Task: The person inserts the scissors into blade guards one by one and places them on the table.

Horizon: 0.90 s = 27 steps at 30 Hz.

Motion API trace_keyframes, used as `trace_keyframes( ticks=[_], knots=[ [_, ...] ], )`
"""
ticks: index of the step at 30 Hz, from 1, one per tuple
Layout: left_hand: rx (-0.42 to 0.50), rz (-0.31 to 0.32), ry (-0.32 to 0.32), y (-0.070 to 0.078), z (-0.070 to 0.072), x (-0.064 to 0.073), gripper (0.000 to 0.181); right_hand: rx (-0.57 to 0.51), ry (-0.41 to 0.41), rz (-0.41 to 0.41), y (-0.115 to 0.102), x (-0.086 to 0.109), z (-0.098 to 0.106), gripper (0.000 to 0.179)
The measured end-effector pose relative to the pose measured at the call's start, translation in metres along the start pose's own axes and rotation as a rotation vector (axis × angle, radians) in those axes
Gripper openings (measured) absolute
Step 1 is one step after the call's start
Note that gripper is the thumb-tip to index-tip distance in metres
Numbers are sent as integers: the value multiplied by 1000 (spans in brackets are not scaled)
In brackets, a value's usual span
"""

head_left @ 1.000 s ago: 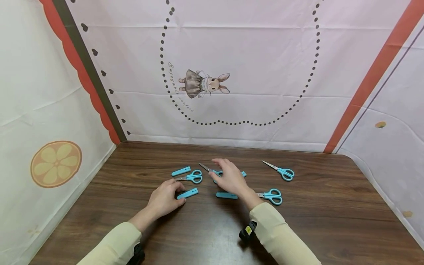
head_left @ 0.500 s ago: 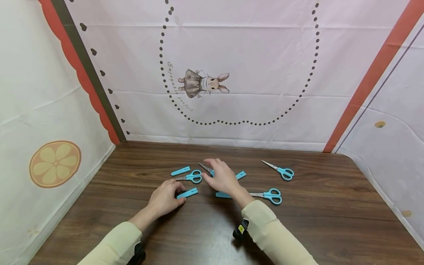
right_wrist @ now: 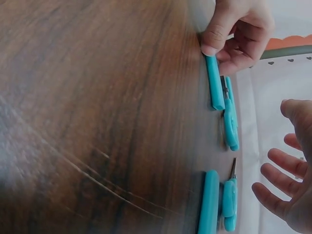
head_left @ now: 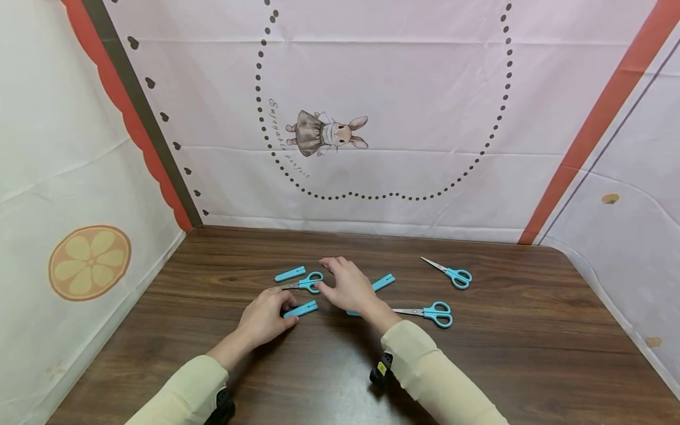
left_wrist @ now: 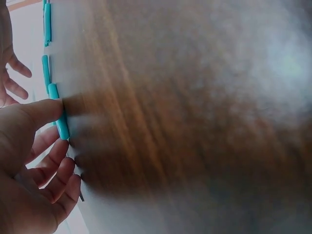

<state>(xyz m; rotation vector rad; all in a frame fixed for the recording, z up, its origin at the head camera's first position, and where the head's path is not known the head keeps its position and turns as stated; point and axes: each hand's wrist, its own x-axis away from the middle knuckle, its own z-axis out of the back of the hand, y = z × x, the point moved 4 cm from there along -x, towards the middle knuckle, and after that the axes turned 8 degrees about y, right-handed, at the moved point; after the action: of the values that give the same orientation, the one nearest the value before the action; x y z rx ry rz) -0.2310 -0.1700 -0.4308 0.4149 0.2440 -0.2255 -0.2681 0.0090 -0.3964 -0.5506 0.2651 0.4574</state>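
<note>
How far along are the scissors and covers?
Done: the four scissors are laid out, all with bare blades; no capping is visible. In hand: the left hand pinches one blue cover; the right hand looks open and empty. Remaining: probably fitting all four, since the other three covers lie loose on the table.

A hand can pass over near tabletop (head_left: 313,383); farther, right hand (head_left: 347,287) blocks between leftmost scissors (head_left: 305,284) and blue cap (head_left: 384,282)

Left hand (head_left: 265,320) and right hand (head_left: 347,287) were bare. Left sleeve (head_left: 183,392) and right sleeve (head_left: 441,372) were pale yellow. A small black unit (head_left: 376,378) with a yellow label (head_left: 382,368) sat against the right sleeve; a second black unit (head_left: 222,407), partly hidden, showed beside the left sleeve.
</note>
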Motion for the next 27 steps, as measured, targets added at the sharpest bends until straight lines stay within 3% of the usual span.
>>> trace_keyframes(
  ticks=[12, 27],
  knots=[
    [9, 7, -39, -1, -1, 0, 18, 12, -26, 2, -1, 0, -10, 49],
    [13, -20, -45, -4, 2, 3, 17, 19, -43, -16, -1, -2, -19, 51]
  ],
)
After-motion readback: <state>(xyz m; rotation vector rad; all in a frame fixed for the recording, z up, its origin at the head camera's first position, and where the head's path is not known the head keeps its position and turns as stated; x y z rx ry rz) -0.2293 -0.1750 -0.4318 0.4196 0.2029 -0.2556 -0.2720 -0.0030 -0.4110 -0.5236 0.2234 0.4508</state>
